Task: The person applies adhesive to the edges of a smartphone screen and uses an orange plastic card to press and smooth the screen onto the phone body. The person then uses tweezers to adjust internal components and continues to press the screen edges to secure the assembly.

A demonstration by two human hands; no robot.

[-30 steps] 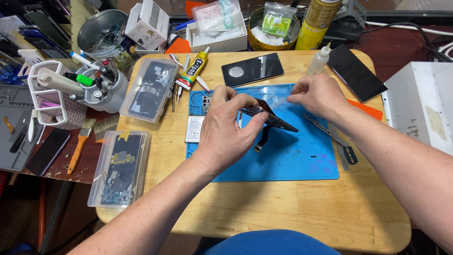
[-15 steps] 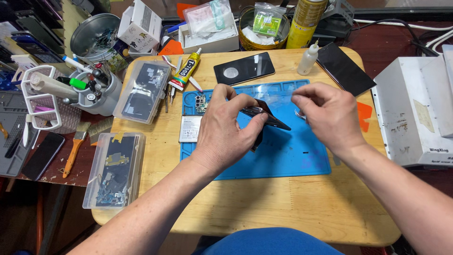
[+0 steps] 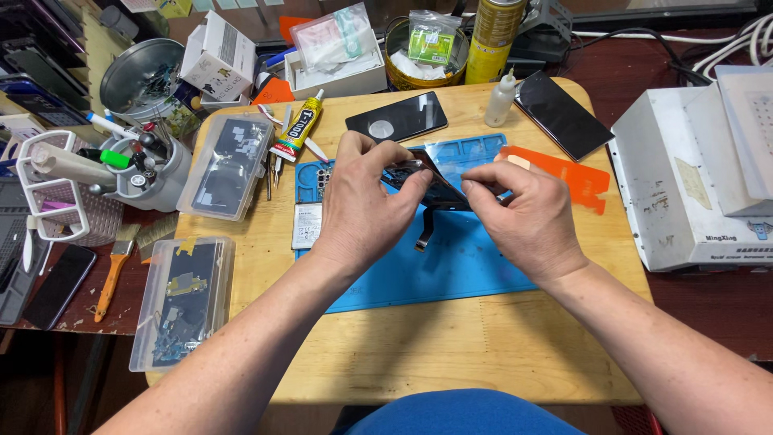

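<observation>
Both forearms come up from the near edge of the wooden worktop [image 3: 419,354] and meet over the blue mat [image 3: 451,266]. The left hand [image 3: 362,205] arches palm down, wrist bent, its fingers curled over the near end of a dark phone screen panel [image 3: 435,189], the thumb pressing from the inner side; its grip is closed on that panel. The right hand [image 3: 527,213] faces it, knuckles up, thumb and forefinger pinched on the other end of the same panel, so this grip is closed on it too. The panel is held tilted just above the mat, between the two grips, and a dark flex ribbon [image 3: 424,229] hangs from it down to the mat. Just left of the left grip a small white battery [image 3: 307,225] lies on the mat's edge. Right of the right grip lies an orange plastic sheet [image 3: 564,173]. Beyond the grips a black phone [image 3: 396,117] lies flat, with a glue tube [image 3: 298,129] to its left and a small white dropper bottle [image 3: 501,101] to its right. Further left stand two clear plastic cases [image 3: 225,165], one nearer, one farther. Well to the right sits a white machine [image 3: 692,185].
</observation>
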